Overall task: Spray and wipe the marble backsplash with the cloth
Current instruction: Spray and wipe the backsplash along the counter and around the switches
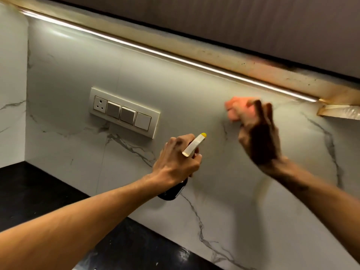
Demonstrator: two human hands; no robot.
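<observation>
**Backsplash wipe: hands at the wall**

Left hand (pixel 175 160) grips the spray bottle (pixel 194 145), fingers curled round its neck, yellow-tipped nozzle aimed up at the marble backsplash (pixel 194 94), just right of the switch panel (pixel 124 112). Right hand (pixel 257 137) blurred; fingers look bunched on a pink cloth (pixel 236 109) at the backsplash near its top edge, under the light strip (pixel 155 53) — contact cannot be told. Dark bottle body hangs above the black counter's (pixel 29 188) back edge
</observation>
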